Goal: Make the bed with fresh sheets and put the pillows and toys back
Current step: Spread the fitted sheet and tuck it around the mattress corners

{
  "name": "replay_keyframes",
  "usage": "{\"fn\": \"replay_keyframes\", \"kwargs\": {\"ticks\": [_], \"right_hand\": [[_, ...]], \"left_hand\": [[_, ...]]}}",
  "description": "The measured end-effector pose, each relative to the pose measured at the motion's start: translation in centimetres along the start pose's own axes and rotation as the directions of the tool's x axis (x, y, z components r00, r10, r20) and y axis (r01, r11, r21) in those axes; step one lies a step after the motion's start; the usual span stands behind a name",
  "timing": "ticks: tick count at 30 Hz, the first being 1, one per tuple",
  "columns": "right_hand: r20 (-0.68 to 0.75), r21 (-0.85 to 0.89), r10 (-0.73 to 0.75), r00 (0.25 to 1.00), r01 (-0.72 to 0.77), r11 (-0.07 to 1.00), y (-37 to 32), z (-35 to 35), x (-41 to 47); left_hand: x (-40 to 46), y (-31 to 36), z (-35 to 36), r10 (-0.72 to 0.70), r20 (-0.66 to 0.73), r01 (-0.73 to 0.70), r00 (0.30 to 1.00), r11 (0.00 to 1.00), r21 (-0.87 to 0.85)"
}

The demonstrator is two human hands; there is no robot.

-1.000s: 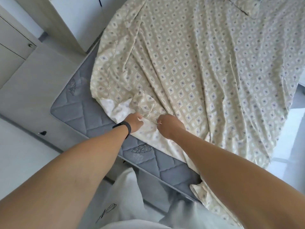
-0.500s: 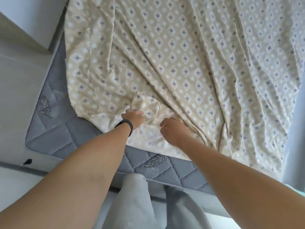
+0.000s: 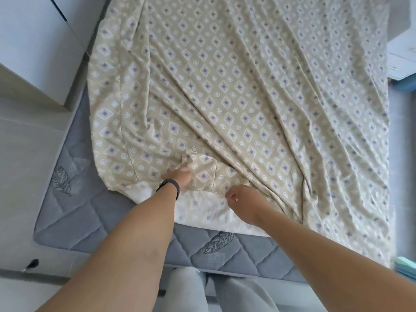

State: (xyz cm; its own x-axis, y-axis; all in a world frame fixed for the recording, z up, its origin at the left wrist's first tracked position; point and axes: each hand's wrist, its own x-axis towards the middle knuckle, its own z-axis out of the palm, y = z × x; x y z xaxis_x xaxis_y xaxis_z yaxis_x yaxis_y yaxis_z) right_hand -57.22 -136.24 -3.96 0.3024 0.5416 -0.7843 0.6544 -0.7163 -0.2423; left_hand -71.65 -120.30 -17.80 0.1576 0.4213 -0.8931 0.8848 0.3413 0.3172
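A beige sheet [image 3: 236, 91] with a diamond print lies wrinkled over the grey mattress [image 3: 94, 212], whose near edge and left side are bare. The left hand [image 3: 180, 177], blurred, lies on a bunched fold near the sheet's hem; whether it grips cannot be told. The right hand [image 3: 244, 199] is loosely curled just above the hem, holding nothing.

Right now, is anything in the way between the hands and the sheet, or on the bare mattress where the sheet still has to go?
Nothing visible. The left hand and right hand are already on the patterned sheet at its near edge. The uncovered grey mattress at the near left corner and along the near edge looks bare, with nothing lying on it.
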Motion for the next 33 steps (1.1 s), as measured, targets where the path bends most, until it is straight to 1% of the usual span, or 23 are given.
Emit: {"fn": "replay_keyframes", "kwargs": {"ticks": [3,5,7,9,12,14,16,18,20,21,23,24,26,27,30,32,33], "right_hand": [[0.0,-0.053,0.006,1.0,-0.006,0.999,-0.2,-0.4,0.9],[0.009,-0.068,0.056,0.998,-0.055,0.996,-0.3,-0.4,0.5],[0.003,-0.032,0.071,0.997,-0.071,0.997,-0.7,-0.3,-0.4],[-0.041,-0.032,0.043,0.998,-0.044,0.999,-1.4,-0.3,-1.8],[-0.171,-0.141,-0.06,0.983,0.036,0.989,-2.1,-0.6,-4.1],[-0.22,-0.233,-0.151,0.964,0.099,0.968,-2.9,-1.1,-6.5],[-0.172,-0.314,-0.202,0.964,0.141,0.939,-3.8,-1.3,-8.5],[-0.062,-0.337,-0.226,0.972,0.192,0.922,-4.7,-0.8,-10.5],[0.098,-0.291,-0.265,0.959,0.282,0.914,-5.8,0.2,-12.4],[0.176,-0.245,-0.281,0.943,0.318,0.916,-6.5,0.9,-13.2],[0.26,-0.159,-0.311,0.914,0.358,0.92,-8.0,2.5,-15.0],[0.271,-0.129,-0.323,0.907,0.367,0.921,-9.0,3.2,-15.7],[0.24,-0.088,-0.334,0.912,0.363,0.928,-11.4,4.4,-16.5],[0.185,-0.081,-0.347,0.919,0.366,0.927,-13.0,4.6,-16.8],[0.019,-0.009,-0.369,0.929,0.369,0.929,-17.4,4.0,-17.0],[-0.036,0.026,-0.356,0.934,0.357,0.934,-20.2,3.1,-16.6],[-0.052,0.063,-0.321,0.946,0.324,0.944,-21.6,2.6,-16.2]], "left_hand": [[0.2,0.1,0.6,0.032,0.102,-0.009,0.994,0.976,-0.216],[-1.8,0.1,1.1,0.092,0.118,-0.055,0.989,0.957,-0.285],[-5.0,0.6,1.0,0.177,0.109,-0.136,0.978,0.942,-0.306],[-9.0,1.0,0.2,0.242,0.076,-0.211,0.967,0.934,-0.289],[-15.0,1.1,-1.1,0.347,0.067,-0.317,0.936,0.908,-0.273],[-20.0,0.0,-2.6,0.398,0.051,-0.383,0.916,0.906,-0.183],[-23.7,-1.8,-3.9,0.413,0.041,-0.409,0.91,0.909,-0.076],[-26.3,-3.9,-5.4,0.427,0.04,-0.427,0.904,0.904,-0.01],[-28.2,-5.7,-7.4,0.434,0.016,-0.434,0.901,0.899,0.054],[-28.9,-6.3,-8.4,0.43,0.002,-0.43,0.903,0.901,0.052],[-30.2,-7.1,-10.6,0.425,-0.025,-0.424,0.905,0.905,0.049],[-30.5,-7.3,-11.6,0.426,-0.037,-0.424,0.904,0.904,0.051],[-30.8,-7.6,-13.7,0.434,-0.049,-0.432,0.9,0.901,0.046],[-31.3,-7.2,-14.8,0.448,-0.043,-0.447,0.893,0.894,0.037],[-31.5,-5.8,-17.6,0.517,0.045,-0.518,0.855,0.855,0.032],[-30.8,-5.3,-19.2,0.546,0.093,-0.552,0.832,0.832,0.058],[-30.3,-5.3,-20.3,0.562,0.114,-0.571,0.819,0.817,0.075]]}}
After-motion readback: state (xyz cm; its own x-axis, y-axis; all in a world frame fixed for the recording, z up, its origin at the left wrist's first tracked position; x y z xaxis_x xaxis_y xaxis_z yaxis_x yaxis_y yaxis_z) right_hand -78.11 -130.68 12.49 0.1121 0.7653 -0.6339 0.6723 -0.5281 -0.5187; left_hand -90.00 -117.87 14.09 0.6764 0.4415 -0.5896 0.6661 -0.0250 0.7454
